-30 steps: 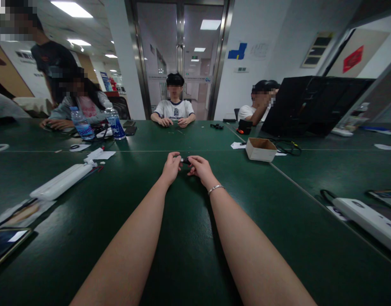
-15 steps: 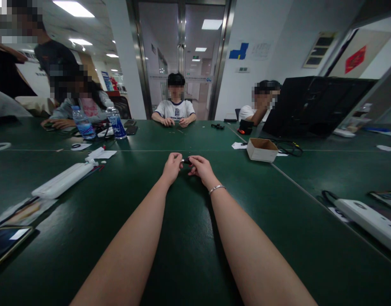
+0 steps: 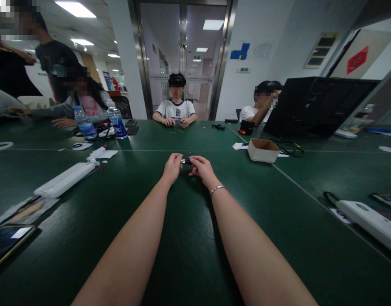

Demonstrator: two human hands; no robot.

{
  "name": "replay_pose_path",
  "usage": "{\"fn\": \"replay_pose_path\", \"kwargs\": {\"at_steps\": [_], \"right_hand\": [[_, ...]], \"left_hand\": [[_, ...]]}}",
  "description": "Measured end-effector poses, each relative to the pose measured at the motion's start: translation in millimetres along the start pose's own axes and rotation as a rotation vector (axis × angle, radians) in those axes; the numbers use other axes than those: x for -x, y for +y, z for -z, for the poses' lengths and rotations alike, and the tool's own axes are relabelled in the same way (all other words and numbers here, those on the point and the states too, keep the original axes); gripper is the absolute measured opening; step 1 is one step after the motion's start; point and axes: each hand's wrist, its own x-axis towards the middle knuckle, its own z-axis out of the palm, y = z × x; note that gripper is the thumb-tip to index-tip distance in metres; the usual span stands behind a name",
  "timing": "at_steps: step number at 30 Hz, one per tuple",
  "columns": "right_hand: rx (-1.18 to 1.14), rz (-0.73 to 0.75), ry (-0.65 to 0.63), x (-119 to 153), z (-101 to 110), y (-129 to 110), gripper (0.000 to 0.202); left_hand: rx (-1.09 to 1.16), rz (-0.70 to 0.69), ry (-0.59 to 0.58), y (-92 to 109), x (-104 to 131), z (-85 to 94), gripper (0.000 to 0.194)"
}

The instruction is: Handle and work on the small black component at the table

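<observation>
Just above the green table [image 3: 189, 212], both of my hands meet at a small dark object with a pale, shiny end [image 3: 186, 161]; its exact kind is too small to make out. My left hand [image 3: 172, 168] pinches the shiny end between thumb and fingertips. From the other side, my right hand [image 3: 201, 168] grips the black end, its remaining fingers curled below. A silver bracelet [image 3: 218, 189] circles my right wrist. Fingertips hide much of the object.
On the left lie a white power strip [image 3: 66, 178], a phone [image 3: 10, 244] and two bottles [image 3: 117, 123]. A small open box [image 3: 263, 151], a black monitor [image 3: 319, 106] and another power strip [image 3: 370, 221] are on the right. A person [image 3: 176, 106] sits opposite.
My hands keep their hold almost unmoved; a little more of the shiny end shows between them. At the left, a seated person's arm has stretched out to the left.
</observation>
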Motion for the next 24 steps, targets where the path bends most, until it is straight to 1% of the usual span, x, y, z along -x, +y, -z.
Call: {"fn": "replay_pose_path", "kwargs": {"at_steps": [4, 6, 11, 16, 19, 24], "right_hand": [[0.004, 0.011, -0.001, 0.1, -0.1, 0.2, 0.005], [0.009, 0.012, -0.002, -0.2, 0.0, 0.3, 0.005], [0.022, 0.01, -0.001, -2.0, 0.5, 1.5, 0.006], [0.022, 0.009, -0.004, -3.2, 1.0, 3.3, 0.007], [0.015, 0.011, -0.005, -3.3, 1.3, 3.6, 0.007], [0.011, 0.01, -0.004, -3.4, 1.2, 3.4, 0.005]], "left_hand": [[-0.021, 0.002, 0.011, 1.2, 0.9, -0.2, 0.02], [-0.028, 0.008, 0.005, 1.3, 1.2, -0.1, 0.018], [-0.08, -0.011, 0.026, -1.7, -0.6, 0.4, 0.02], [-0.07, -0.023, 0.004, -2.3, -0.4, -0.1, 0.02], [-0.069, -0.007, -0.005, -0.2, 1.3, -0.3, 0.019], [-0.078, -0.036, 0.022, -1.5, 0.1, -0.1, 0.019]]}}
